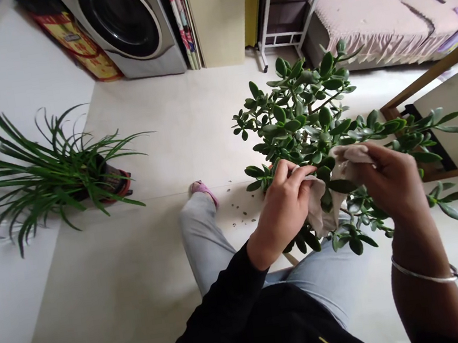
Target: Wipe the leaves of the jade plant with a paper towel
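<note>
Beige and crumpled, the pale beige soft cloth (323, 212) is strung btwn both your hands, just ahead of your lap. Your left hand (282, 212) is narrow: thumb & fingertips pinched on the cloth's lower end, w/ a leaf seemingly caught in the pinch (can't tell for sure). Your right hand (389, 182) is curled shut round the cloth's upper end, which bunches above the knuckles.

Key relation: the green jade plant with thick glossy oval leaves (302, 114) lies straight ahead of both hands and spreads away & to the right. You're in its near, lower fringe. The cloth's long axis slants, low by the left hand, higher by the right. The left hand sits at the crown's near-left edge; the right is deeper in, w/ branches poking out either side of it. The plant's stem & pot are hidden.

Round about:
- thin silver bangle (426, 278) on your right wrist
- dark specks (238, 207) on the cream tiled floor (159, 251), near your pink slipper (203, 189)
- long-bladed green grass-like plant (40, 176), well apart to the left
- grey front-load washing machine (125, 26) at the back
- pink-covered sofa (369, 18) back right, brown wooden frame (426, 79) just beside the jade
</note>
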Demonstrator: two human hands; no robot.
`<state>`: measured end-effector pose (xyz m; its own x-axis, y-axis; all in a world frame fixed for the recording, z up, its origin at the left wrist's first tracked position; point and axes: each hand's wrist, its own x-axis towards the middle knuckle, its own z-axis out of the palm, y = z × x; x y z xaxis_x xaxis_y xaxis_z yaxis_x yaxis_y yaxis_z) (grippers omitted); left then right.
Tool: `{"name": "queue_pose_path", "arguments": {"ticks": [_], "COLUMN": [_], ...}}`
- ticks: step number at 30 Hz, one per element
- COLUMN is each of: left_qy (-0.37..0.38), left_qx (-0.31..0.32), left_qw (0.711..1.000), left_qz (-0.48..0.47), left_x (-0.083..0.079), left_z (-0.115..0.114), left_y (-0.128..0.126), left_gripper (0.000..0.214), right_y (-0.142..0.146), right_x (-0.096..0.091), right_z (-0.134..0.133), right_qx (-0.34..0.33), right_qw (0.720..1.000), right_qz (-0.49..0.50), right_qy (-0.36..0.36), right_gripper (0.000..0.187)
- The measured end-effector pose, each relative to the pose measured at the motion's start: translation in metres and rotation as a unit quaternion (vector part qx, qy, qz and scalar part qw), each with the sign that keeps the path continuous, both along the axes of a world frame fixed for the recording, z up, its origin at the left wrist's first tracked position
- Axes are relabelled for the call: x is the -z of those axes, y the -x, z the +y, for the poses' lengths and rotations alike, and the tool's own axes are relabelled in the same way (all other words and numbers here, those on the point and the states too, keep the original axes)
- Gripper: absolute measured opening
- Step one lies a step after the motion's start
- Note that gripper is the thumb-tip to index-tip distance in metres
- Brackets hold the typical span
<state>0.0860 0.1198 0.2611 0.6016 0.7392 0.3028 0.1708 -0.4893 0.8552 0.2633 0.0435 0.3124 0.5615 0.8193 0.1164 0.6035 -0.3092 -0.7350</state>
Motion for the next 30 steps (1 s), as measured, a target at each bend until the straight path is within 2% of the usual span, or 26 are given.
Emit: {"name": "queue_pose_path", "arguments": {"ticks": [2,4,8,13,17,20,22,25,30], "left_qy": [-0.005,-0.002,0.009,0.010,0.007,0.005,-0.005,-0.032,-0.071], "left_qx": [-0.005,-0.003,0.004,0.009,0.011,0.003,-0.017,-0.049,-0.081], "left_qw": [1.000,1.000,1.000,1.000,1.000,1.000,1.000,0.998,0.994], "left_qz": [0.001,0.001,0.002,0.006,0.005,-0.005,-0.012,-0.015,-0.035], "left_x": [0.000,-0.001,-0.005,-0.010,-0.012,-0.010,-0.007,-0.002,0.003], "left_z": [-0.001,-0.003,-0.004,-0.005,-0.006,-0.006,-0.007,-0.008,-0.011], "left_y": [-0.001,-0.002,-0.002,-0.001,-0.001,-0.002,-0.002,-0.003,-0.003], "left_gripper": [0.025,0.026,0.025,0.025,0.023,0.018,0.013,0.008,0.013], "right_y": [0.001,0.002,0.001,0.005,0.010,0.013,0.014,0.013,0.008], "right_x": [-0.001,-0.004,-0.012,-0.023,-0.029,-0.031,-0.028,-0.021,-0.007], "right_z": [-0.005,-0.008,-0.006,0.002,0.005,0.006,0.007,0.005,-0.007], "right_qx": [0.025,-0.008,-0.133,-0.174,-0.193,-0.190,-0.174,-0.134,-0.050], "right_qw": [0.999,0.998,0.990,0.974,0.964,0.964,0.967,0.969,0.967], "right_qz": [0.017,0.017,-0.045,-0.140,-0.174,-0.179,-0.184,-0.210,-0.247], "right_qy": [-0.041,-0.054,-0.013,0.033,0.064,0.055,0.039,0.009,-0.032], "right_gripper": [0.022,0.021,0.025,0.023,0.018,0.007,0.009,0.015,0.012]}}
